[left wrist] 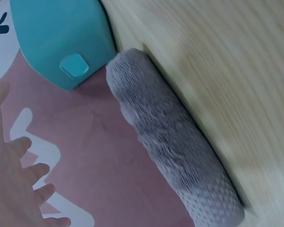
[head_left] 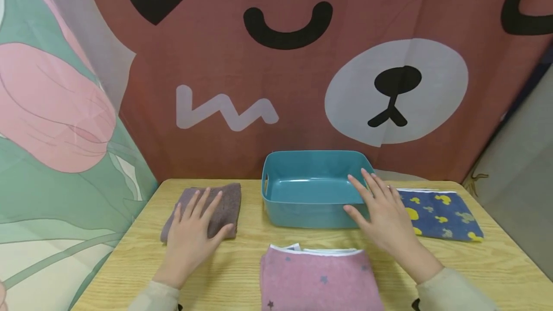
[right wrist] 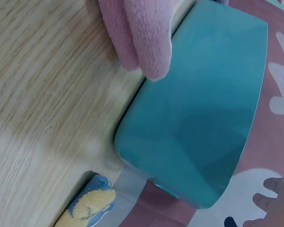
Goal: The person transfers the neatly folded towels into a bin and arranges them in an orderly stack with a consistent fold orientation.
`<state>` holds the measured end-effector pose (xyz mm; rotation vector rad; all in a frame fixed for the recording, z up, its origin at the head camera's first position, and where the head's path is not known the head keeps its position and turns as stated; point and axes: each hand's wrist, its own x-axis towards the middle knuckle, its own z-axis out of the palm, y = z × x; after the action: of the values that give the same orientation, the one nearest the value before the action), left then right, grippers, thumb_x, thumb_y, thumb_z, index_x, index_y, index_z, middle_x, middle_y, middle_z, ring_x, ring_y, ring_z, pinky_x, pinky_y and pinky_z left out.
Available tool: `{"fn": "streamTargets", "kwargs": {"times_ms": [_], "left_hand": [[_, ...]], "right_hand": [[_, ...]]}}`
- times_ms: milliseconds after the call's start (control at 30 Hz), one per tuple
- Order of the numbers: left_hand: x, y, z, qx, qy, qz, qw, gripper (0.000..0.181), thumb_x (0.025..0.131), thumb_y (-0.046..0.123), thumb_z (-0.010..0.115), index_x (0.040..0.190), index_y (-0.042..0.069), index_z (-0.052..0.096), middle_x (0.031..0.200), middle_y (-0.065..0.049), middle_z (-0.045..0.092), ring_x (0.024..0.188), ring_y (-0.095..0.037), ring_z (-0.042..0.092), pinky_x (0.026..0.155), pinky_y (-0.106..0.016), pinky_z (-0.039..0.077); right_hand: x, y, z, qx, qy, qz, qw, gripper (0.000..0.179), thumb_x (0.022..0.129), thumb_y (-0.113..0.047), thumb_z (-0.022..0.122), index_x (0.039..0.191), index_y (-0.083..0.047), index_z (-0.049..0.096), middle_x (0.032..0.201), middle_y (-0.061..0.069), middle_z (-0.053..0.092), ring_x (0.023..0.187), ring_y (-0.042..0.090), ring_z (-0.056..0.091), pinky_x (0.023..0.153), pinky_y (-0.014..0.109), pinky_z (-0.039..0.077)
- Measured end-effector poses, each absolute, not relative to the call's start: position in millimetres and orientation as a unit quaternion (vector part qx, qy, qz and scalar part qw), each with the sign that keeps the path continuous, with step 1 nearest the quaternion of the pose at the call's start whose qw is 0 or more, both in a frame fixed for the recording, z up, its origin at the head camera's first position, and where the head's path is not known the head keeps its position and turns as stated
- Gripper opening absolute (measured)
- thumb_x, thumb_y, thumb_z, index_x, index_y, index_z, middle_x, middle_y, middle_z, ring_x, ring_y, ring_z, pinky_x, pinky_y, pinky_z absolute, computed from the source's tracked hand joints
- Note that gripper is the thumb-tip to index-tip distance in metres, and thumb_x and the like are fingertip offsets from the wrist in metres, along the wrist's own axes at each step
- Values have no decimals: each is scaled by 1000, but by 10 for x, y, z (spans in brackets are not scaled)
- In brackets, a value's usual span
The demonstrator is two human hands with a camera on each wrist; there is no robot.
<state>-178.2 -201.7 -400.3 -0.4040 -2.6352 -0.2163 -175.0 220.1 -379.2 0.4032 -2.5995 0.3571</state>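
My left hand (head_left: pixel 192 234) is spread with straight fingers over a folded greyish-purple towel (head_left: pixel 226 205) at the table's left; the left wrist view shows the hand (left wrist: pixel 14 175) apart from the towel (left wrist: pixel 165 127). My right hand (head_left: pixel 384 215), fingers also spread, hovers in front of the right end of a teal plastic basket (head_left: pixel 311 215). It holds nothing. A folded pink towel (head_left: pixel 319 282) with grey stars lies at the front, between my forearms. Right of the basket lies a folded blue towel (head_left: pixel 458 215) with yellow shapes, partly hidden behind my right hand.
Everything stands on a light wooden table (head_left: pixel 246 239). Behind it hangs a cloth backdrop (head_left: pixel 216 157) with a bear face, close to the basket's back. A leaf-patterned cloth (head_left: pixel 56 196) hangs at the left and a grey surface (head_left: pixel 522 167) at the right.
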Motion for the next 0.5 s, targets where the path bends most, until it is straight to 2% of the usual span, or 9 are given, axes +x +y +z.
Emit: {"fn": "streamTargets", "kwargs": {"times_ms": [300,500], "left_hand": [[-1741,-2199,-4012,-144,-960,-84,224,76,92,61,58,156,28,32,158,-11,32,146,-35,23,113,-65,17],[-1749,-2259,-4048,-142,-960,-99,218,75,93,59,58,156,27,32,158,-12,32,145,-38,24,112,-65,17]], "right_hand": [[-1763,1996,-3734,160,-956,132,206,69,98,-58,51,157,-33,27,164,5,18,147,37,20,113,66,16],[-1789,1851,-3697,183,-954,119,208,69,97,-60,51,156,-30,30,163,8,22,145,37,24,116,62,14]]}}
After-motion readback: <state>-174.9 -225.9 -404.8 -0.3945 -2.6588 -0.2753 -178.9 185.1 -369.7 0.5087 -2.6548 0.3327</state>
